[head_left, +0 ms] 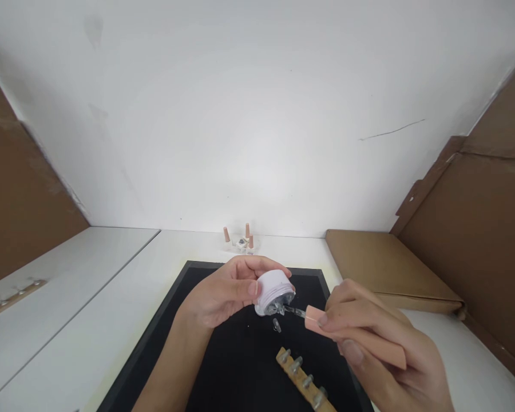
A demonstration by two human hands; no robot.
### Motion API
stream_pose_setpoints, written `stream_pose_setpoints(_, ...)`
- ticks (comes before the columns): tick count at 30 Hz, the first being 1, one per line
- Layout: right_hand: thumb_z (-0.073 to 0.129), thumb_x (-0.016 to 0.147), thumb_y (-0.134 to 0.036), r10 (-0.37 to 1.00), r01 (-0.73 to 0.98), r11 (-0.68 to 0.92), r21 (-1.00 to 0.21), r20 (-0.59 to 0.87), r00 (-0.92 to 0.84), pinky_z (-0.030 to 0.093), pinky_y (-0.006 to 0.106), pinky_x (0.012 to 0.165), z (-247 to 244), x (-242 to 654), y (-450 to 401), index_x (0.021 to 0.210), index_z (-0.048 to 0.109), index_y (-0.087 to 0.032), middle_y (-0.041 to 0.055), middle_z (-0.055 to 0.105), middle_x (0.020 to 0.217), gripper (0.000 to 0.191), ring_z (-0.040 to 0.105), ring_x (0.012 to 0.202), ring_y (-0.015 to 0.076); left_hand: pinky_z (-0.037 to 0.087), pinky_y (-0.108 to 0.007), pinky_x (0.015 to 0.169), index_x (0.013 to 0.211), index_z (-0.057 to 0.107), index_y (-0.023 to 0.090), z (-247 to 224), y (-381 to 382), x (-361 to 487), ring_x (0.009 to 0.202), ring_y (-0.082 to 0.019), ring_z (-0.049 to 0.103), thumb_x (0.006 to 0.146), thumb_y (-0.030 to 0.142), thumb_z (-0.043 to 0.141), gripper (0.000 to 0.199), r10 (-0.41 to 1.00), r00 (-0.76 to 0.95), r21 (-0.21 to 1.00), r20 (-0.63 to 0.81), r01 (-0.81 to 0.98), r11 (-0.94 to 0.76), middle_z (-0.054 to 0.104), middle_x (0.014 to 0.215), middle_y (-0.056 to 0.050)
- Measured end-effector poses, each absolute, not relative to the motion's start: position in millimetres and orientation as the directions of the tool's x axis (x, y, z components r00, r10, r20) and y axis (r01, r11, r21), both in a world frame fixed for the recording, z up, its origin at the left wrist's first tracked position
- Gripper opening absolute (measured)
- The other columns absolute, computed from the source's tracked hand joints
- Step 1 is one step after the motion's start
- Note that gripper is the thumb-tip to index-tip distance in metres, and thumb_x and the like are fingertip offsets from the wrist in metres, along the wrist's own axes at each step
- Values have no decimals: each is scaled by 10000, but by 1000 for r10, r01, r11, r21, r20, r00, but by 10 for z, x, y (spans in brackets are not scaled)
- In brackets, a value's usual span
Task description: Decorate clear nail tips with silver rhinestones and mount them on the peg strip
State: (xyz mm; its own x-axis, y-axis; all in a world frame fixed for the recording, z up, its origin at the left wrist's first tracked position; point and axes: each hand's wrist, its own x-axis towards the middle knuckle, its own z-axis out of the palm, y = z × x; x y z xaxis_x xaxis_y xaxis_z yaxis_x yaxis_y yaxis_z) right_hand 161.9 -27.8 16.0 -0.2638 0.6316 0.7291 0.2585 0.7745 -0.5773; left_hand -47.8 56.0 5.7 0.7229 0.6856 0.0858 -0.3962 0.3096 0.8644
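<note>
– Right hand (412,343) clamped a pink tool (381,347); left hand (225,290) pinched the white jar (272,288) above a black mat (236,369) on my remote feed; advice?
– I'd have braced the jar; moved the tool gently.

Smooth plastic jar (272,284), matt plastic-looking handle (312,319) — wooden strip (300,377), matt cardboard box (377,260).

A small makeshift work booth — white table (120,309) against a white wall (257,114), brown cardboard panels (484,229) on both sides, black mat (236,366) laid out.
</note>
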Motion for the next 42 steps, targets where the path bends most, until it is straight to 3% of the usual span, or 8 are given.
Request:
stream_pose_setpoints(7, 528, 853, -75, 618, 257, 786, -562, 727, -300, 425, 241, 529, 144, 1640, -288, 963, 630, -241, -4, 546, 731, 224, 527, 631, 128, 514, -184, 543, 925, 784, 107, 65, 547, -466, 642, -136, 661, 607, 390, 898, 440, 694, 716, 873, 66, -379, 308, 747, 803, -77)
stream_pose_setpoints(24, 433, 791, 1, 593, 322, 804, -500, 714, -372, 408, 244, 489, 141, 1631, -286, 955, 601, -258, -5, 463, 743, 349, 496, 589, 124, 544, -181, 539, 918, 769, 71, 88, 524, -442, 612, -126, 656, 663, 441, 857, 458, 683, 728, 876, 59, -366, 315, 725, 768, -85)
stream_pose_setpoints(35, 484, 822, -45, 604, 300, 796, -526, 719, -343, 427, 228, 487, 168, 1667, -310, 902, 625, -246, -5, 477, 714, 258, 501, 583, 119, 548, -172, 531, 901, 764, 70, 66, 538, -444, 612, -122, 641, 669, 468, 844, 467, 714, 698, 884, 52, -365, 293, 715, 775, -92)
stream_pose_setpoints(42, 537, 911, -186, 650, 240, 757, -608, 735, -190, 423, 249, 497, 124, 1676, -270, 901, 664, -252, -5, 536, 665, 143, 517, 586, 140, 542, -168, 541, 914, 752, 66, 54, 557, -459, 594, -108, 622, 694, 467, 829, 463, 731, 680, 889, 64, -372, 268, 688, 763, -80)
